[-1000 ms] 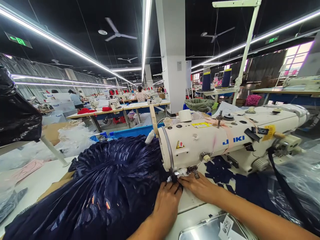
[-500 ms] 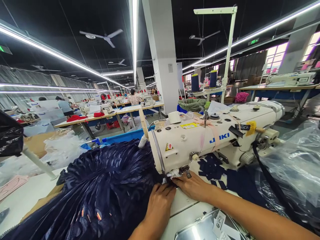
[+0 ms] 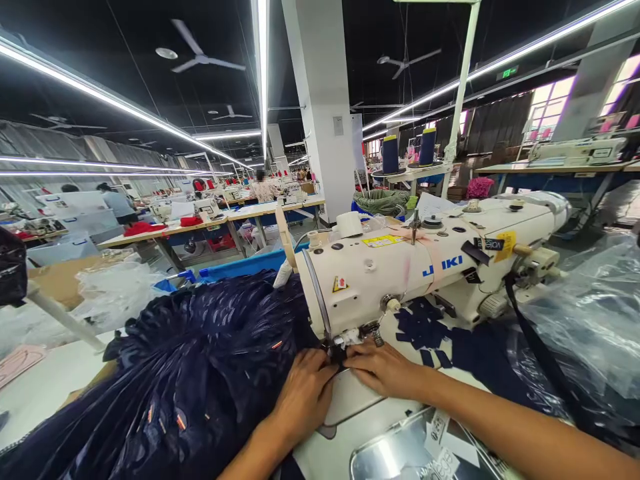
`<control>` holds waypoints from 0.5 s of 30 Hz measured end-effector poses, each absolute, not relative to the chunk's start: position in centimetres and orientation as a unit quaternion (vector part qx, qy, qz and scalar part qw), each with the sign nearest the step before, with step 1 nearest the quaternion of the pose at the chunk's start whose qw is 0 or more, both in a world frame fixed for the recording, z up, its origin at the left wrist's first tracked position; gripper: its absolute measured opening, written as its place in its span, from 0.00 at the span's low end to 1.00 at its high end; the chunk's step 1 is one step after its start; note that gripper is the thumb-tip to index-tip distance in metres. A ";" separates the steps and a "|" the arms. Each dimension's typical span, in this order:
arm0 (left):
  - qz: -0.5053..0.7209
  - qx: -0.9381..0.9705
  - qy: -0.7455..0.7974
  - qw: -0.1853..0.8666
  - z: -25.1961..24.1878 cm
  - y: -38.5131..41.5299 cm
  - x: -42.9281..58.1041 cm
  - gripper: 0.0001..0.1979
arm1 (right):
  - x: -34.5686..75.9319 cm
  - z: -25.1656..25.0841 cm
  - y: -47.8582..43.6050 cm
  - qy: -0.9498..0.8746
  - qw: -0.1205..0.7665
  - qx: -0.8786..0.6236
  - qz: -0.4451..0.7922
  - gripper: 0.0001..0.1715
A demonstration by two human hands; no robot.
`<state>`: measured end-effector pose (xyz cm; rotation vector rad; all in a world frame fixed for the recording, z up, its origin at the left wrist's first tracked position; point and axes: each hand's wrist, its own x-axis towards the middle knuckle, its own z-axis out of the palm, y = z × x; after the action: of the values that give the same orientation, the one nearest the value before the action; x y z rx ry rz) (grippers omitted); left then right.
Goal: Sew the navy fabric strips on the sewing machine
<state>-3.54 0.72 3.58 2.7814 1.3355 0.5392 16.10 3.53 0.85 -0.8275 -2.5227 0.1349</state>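
Beneath the head of a white JUKI sewing machine [image 3: 370,280], both hands are at the needle area. My left hand [image 3: 307,390] is closed, its curled fingers on the edge of navy lace fabric [image 3: 200,380] just left of the presser foot. My right hand [image 3: 383,368] has its fingers closed at the dark fabric edge on the right of the foot, close to the left fingertips. The machine head partly hides the fingertips and the fabric under the needle. The rest of the lace lies in a gathered heap to the left.
Small navy fabric pieces [image 3: 423,323] lie under the machine arm. Clear plastic bags [image 3: 595,313] are at the right. A metal tray [image 3: 385,460] with paper tags [image 3: 443,460] sits in front. Two navy thread cones [image 3: 390,155] stand behind. Other sewing tables [image 3: 250,212] fill the background.
My left hand has shifted slightly left and up, still by the presser foot. The lace heap has moved a little, showing more machine bed between my hands. The view has tilted slightly.
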 end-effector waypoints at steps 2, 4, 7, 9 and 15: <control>0.155 0.890 0.428 0.004 3.3 0.7 -3.6 0.18 | 16.3 0.7 3.9 -0.918 0.252 -0.293 0.090 0.16; 0.145 0.892 0.427 0.007 3.2 0.8 -3.7 0.20 | 16.4 0.6 4.1 -0.917 0.259 -0.282 0.110 0.17; 0.141 0.894 0.426 0.008 3.1 1.0 -3.8 0.21 | 16.5 0.6 4.1 -0.922 0.256 -0.275 0.090 0.16; 0.138 0.894 0.426 0.001 3.0 1.1 -3.8 0.21 | 16.5 0.7 3.8 -0.929 0.245 -0.274 0.049 0.16; 0.099 0.913 0.394 -0.041 2.6 0.6 -4.1 0.21 | 16.4 1.0 3.5 -0.938 0.219 -0.267 -0.026 0.14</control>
<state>-4.11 0.62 2.60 2.9453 1.2700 0.3197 16.37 3.46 1.04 -0.7399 -2.5966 -0.0715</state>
